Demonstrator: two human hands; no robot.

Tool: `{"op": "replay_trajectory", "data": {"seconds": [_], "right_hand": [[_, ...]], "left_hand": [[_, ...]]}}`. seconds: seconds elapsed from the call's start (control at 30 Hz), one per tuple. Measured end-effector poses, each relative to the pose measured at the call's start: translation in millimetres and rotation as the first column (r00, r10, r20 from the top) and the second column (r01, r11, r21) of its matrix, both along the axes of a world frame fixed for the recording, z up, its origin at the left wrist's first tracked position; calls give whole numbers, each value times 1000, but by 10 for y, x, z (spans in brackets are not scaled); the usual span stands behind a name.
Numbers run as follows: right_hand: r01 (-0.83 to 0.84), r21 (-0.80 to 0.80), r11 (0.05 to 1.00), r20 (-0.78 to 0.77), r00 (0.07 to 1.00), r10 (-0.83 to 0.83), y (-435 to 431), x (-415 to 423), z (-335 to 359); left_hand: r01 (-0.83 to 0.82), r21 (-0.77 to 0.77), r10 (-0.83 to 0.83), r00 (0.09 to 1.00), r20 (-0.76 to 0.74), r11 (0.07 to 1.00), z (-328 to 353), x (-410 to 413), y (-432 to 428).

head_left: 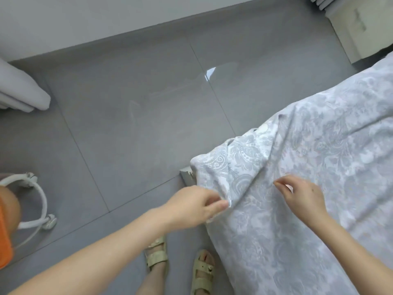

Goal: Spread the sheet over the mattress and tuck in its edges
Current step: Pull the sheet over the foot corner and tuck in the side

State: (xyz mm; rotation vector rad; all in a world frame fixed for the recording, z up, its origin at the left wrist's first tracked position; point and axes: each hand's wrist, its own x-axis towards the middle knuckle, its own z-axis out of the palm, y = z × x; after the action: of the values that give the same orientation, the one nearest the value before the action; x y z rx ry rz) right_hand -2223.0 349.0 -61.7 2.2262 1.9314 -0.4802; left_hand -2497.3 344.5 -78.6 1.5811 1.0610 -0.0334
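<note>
A pale blue and white paisley sheet point(319, 145) covers the mattress at the right and hangs in loose folds over its near corner. My left hand point(195, 206) pinches a fold of the sheet at the bed's side edge, just below that corner. My right hand point(302, 196) lies on top of the bed to the right, fingers curled and pinching the cloth. The mattress itself is hidden under the sheet. A grey piece of the bed frame point(186, 175) pokes out below the corner folds.
Glossy grey floor tiles point(138, 113) stretch left of the bed. My sandalled feet point(178, 265) stand close to the bed's side. A white ring-shaped stand point(40, 199) with an orange object sits at far left; a cream cabinet point(361, 28) stands at top right.
</note>
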Motion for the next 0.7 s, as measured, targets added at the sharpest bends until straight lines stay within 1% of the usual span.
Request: {"op": "replay_trajectory", "data": {"seconds": [0.03, 0.07, 0.1, 0.17, 0.2, 0.23, 0.27, 0.3, 0.33, 0.37, 0.4, 0.43, 0.47, 0.5, 0.53, 0.6, 0.63, 0.67, 0.7], "right_hand": [[62, -2, 998, -3, 998, -62, 21, -37, 6], [85, 27, 996, -17, 996, -85, 72, -101, 13], [78, 69, 995, -37, 996, -75, 152, -203, 21], [-1, 160, 987, -65, 998, 12, 378, -441, -6], [-69, 184, 980, -61, 995, 82, 529, -554, -53], [-163, 172, 972, -25, 985, 169, 703, -649, -133], [-263, 108, 959, 35, 965, 261, 890, -719, -227], [-337, -12, 941, 86, 937, 337, 1071, -766, -322], [-377, -155, 913, 99, 914, 394, 1241, -797, -410], [-385, -301, 873, 79, 902, 425, 1395, -815, -482], [-370, -438, 819, 45, 901, 431, 1521, -825, -530], [-358, -537, 764, 7, 904, 428, 1608, -822, -565], [-361, -580, 731, -26, 904, 426, 1663, -822, -577], [-379, -568, 730, -40, 899, 435, 1687, -821, -575], [-404, -519, 753, -28, 889, 458, 1692, -822, -566], [-463, -356, 812, 37, 861, 507, 1714, -860, -498], [-463, -294, 836, 46, 867, 496, 1740, -866, -439], [-431, -257, 865, 21, 893, 450, 1778, -866, -339], [-382, -231, 895, -27, 922, 386, 1827, -859, -218]], "left_hand": [[-101, -91, 103, 994, 17, 991, -78, 21, 43], [-234, -113, 236, 972, 4, 966, -187, 48, 96], [-389, -110, 387, 921, -40, 915, -320, 78, 161], [-667, -119, 655, 745, -126, 736, -567, 141, 260], [-753, -138, 735, 657, -165, 643, -670, 169, 287], [-790, -142, 761, 612, -214, 596, -739, 191, 319], [-784, -132, 737, 618, -274, 607, -788, 205, 354], [-759, -127, 699, 642, -317, 639, -840, 213, 384], [-746, -146, 686, 658, -312, 649, -885, 206, 417], [-743, -188, 692, 668, -273, 643, -922, 188, 458], [-734, -251, 707, 678, -204, 631, -928, 170, 497], [-709, -313, 704, 694, -152, 631, -922, 164, 528], [-693, -333, 695, 706, -135, 640, -898, 163, 558], [-687, -310, 686, 715, -131, 657, -880, 162, 570], [-686, -247, 674, 724, -145, 685, -862, 153, 584], [-677, -59, 660, 730, -178, 734, -723, 91, 651], [-675, 12, 666, 725, -175, 738, -632, 38, 703], [-670, 60, 670, 725, -161, 740, -517, -35, 775], [-644, 104, 653, 744, -145, 757, -353, -111, 874]]}}
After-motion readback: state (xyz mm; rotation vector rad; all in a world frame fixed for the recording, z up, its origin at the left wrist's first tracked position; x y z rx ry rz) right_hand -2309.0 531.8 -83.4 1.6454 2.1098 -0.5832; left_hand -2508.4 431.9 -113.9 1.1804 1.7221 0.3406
